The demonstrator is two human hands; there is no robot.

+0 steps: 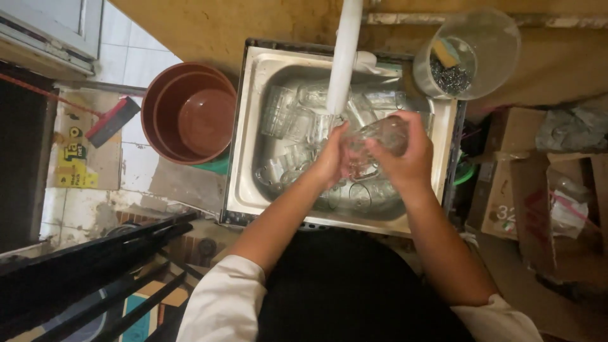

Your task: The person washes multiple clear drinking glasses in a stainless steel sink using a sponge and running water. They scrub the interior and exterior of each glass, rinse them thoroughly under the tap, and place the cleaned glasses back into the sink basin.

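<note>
A clear drinking glass (pixel 380 134) is held over the steel sink (pixel 244 158), just below the white tap pipe (pixel 344 57). My right hand (pixel 408 155) is wrapped around the glass's side. My left hand (pixel 329 158) presses against the glass's open end from the left. Several more clear glasses (pixel 285 114) lie piled in the sink basin under and behind my hands.
A clear plastic tub (pixel 487 44) holding a yellow sponge and steel wool stands at the sink's back right corner. A brown plastic basin (pixel 190 114) sits on the floor to the left. Cardboard boxes (pixel 538 190) are stacked on the right, dark metal bars (pixel 95 266) at lower left.
</note>
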